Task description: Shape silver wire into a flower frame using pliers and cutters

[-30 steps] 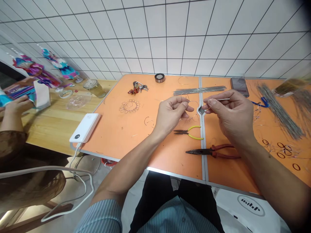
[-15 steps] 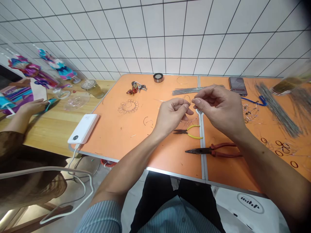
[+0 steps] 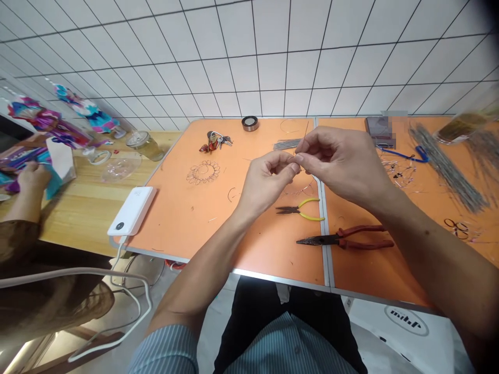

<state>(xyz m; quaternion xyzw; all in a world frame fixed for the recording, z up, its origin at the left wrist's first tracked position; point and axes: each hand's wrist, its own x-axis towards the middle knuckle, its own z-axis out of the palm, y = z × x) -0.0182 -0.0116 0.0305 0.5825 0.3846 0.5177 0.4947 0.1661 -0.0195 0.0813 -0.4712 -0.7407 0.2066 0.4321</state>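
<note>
My left hand [image 3: 268, 179] and my right hand [image 3: 335, 158] meet at their fingertips above the orange table [image 3: 218, 223]. Both are closed in a pinch on a thin wire [image 3: 306, 130], whose end rises above the right fingers. Below them lie small pliers with yellow handles [image 3: 310, 216] and larger pliers with red handles [image 3: 362, 244]. A bundle of straight wires [image 3: 286, 144] lies behind my hands, partly hidden by the right one. To the left is a flower-shaped wire ring [image 3: 203, 172].
Keys [image 3: 220, 141], a tape roll [image 3: 250, 123] and a white power bank [image 3: 132, 210] lie left. A phone [image 3: 378, 131], a blue tool [image 3: 405, 155] and a thick wire bundle [image 3: 448, 169] are right. Another person's hand [image 3: 34, 179] holds blue material at far left.
My hands have come together, and the right hand has moved left so the fingertips touch. The other person's hand has shifted left. The view has turned slightly.
</note>
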